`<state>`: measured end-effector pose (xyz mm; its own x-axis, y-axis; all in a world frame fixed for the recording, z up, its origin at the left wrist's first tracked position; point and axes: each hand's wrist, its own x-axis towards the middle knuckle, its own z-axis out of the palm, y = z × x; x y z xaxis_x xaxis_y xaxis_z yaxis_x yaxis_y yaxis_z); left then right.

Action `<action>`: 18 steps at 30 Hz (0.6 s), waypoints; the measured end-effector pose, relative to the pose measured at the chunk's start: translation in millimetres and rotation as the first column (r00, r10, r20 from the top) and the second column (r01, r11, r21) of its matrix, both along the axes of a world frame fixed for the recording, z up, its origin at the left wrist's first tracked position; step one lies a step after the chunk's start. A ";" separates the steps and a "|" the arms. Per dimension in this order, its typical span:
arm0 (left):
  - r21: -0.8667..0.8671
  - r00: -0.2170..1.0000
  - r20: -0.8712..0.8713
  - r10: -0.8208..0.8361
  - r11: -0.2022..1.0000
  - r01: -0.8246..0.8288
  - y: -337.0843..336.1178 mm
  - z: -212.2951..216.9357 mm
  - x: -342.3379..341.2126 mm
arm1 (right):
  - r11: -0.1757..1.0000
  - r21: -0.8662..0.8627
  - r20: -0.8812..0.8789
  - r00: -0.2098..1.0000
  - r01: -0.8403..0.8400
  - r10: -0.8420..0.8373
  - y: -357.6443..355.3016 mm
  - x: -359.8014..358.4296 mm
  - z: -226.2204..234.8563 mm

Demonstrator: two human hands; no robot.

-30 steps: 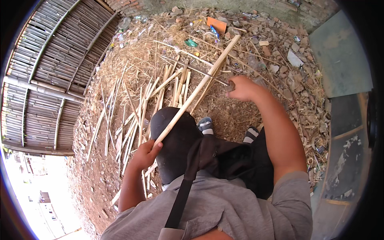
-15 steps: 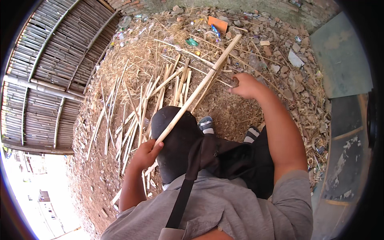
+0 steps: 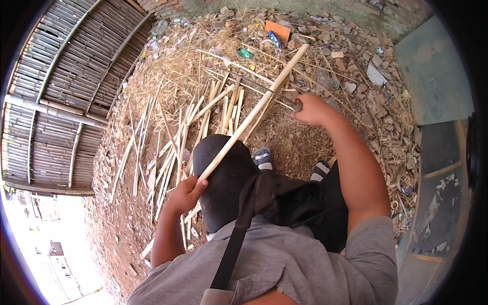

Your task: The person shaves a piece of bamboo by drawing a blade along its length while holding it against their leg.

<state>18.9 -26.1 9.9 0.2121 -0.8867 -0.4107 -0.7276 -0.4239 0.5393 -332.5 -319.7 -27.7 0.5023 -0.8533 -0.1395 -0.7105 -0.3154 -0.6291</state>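
Note:
My left hand [image 3: 186,197] is closed round the near end of a long pale bamboo strip [image 3: 239,131]. The strip slants up to the right, passing over my dark-trousered left knee [image 3: 216,152]. At its far half my right hand [image 3: 311,109] grips the dark handle of what looks like a long, thin-bladed knife [image 3: 285,103]. The blade runs leftward across the strip, and a dark part of it shows against the wood. Whether the edge is cutting in cannot be made out.
Several split bamboo strips [image 3: 170,157] lie in a loose pile on the left. Straw, stones and litter, with an orange piece [image 3: 277,30], cover the ground ahead. A bamboo-slat panel [image 3: 66,66] stands at left, grey-green boards [image 3: 432,71] at right. My sandalled feet [image 3: 262,158] are below.
The knife has shifted slightly along the strip, and its dark blade shows more plainly against the wood. The strip's far end has moved a touch; my left hand stays in place.

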 end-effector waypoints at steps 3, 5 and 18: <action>0.027 1.000 -0.019 0.023 0.999 -0.022 -1.6 7.8 -4.9 | 0.994 -0.008 -0.042 0.993 -0.111 0.110 9.8 13.0 0.3; 0.026 0.999 -0.034 0.035 0.999 -0.034 -1.6 9.6 -5.6 | 0.970 0.011 -0.093 0.966 -0.243 0.243 27.5 30.3 10.9; 0.041 1.000 -0.001 0.004 0.999 -0.004 -2.2 2.2 2.7 | 0.976 0.115 -0.078 0.978 -0.183 0.193 10.1 13.9 11.5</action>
<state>21.7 -28.3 12.1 0.2149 -0.8684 -0.4469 -0.7257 -0.4482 0.5220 -318.6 -309.6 -16.2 0.6341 -0.7224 -0.2758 -0.6991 -0.3831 -0.6038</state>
